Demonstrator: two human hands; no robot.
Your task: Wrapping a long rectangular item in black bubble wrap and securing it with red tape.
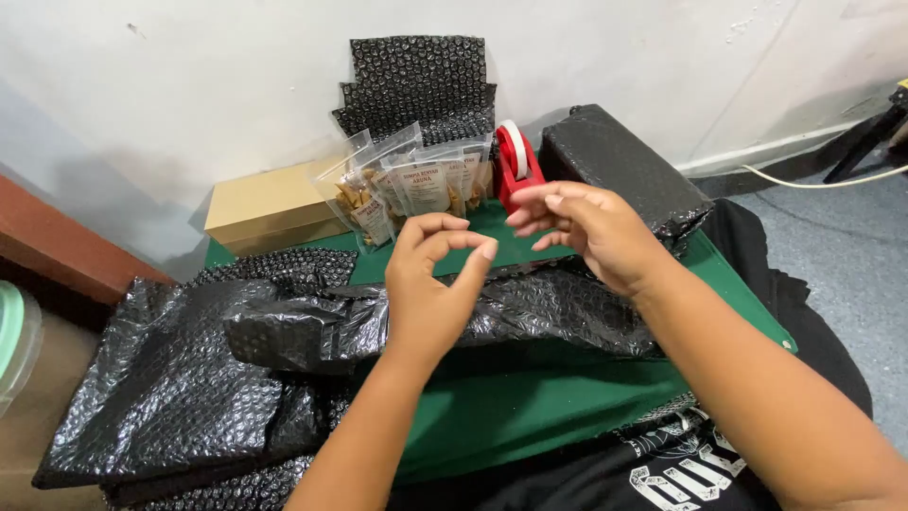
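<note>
Left hand: I am holding my left hand (430, 284) raised above the black bubble wrap sheet (530, 312), thumb and forefinger curling toward each other with a gap between them, gripping nothing that I can make out.
Right hand: I am holding my right hand (586, 232) up just beyond that sheet, fingers bent and loosely apart, clamped on nothing visible.
Black bubble wrap sheet: it is lying crumpled across the green counter (530, 397), directly under both my hands.
Tape dispenser: the red tape dispenser (515, 166) is standing behind the sheet, just past my right fingertips.
Clear pouches: a row of clear pouches (407, 185) with light labels is leaning behind the sheet, beside the dispenser.
Wrapped parcel: a black wrapped parcel (615, 166) is sitting behind the sheet on its right side.
Cardboard box: a tan cardboard box (270, 203) is resting behind the sheet on its left side.
Spare wrap: more black bubble wrap pieces (180, 378) are piling up left of the sheet.
</note>
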